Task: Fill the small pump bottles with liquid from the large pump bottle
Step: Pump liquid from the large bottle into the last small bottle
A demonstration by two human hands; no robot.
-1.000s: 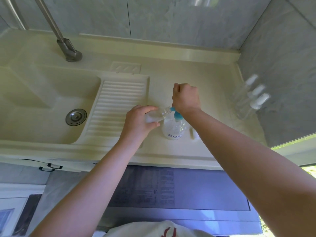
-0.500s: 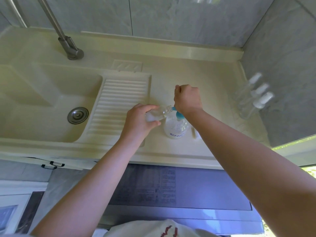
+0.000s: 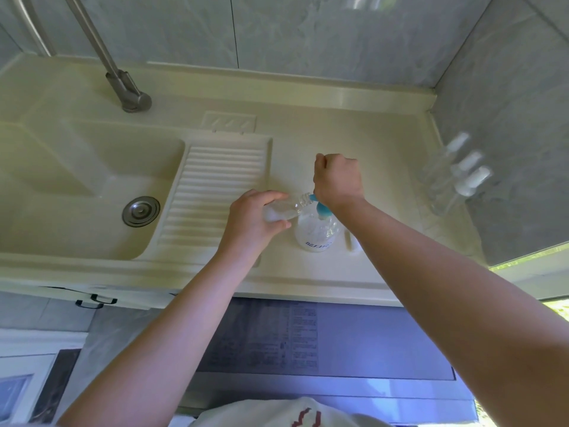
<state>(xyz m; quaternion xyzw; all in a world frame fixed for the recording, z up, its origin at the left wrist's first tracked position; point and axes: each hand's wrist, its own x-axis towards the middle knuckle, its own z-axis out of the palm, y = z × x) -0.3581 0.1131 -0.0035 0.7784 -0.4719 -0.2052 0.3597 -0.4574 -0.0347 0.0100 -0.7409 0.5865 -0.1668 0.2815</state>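
Note:
The large clear pump bottle (image 3: 316, 234) with a blue pump head stands on the cream counter (image 3: 354, 134) right of the ribbed drainboard. My right hand (image 3: 338, 179) sits closed on top of its pump. My left hand (image 3: 255, 217) holds a small clear bottle (image 3: 288, 208) tilted on its side, its open neck against the blue spout. Three more small bottles (image 3: 454, 174) with white caps stand at the right wall.
A sink basin (image 3: 77, 186) with a metal drain (image 3: 141, 211) lies to the left, with a metal tap (image 3: 123, 84) behind it. A small white cap-like piece (image 3: 349, 240) lies just right of the large bottle. The counter's front edge runs below my hands.
Both hands have stayed on the bottles in the same place. Only the view has shifted slightly.

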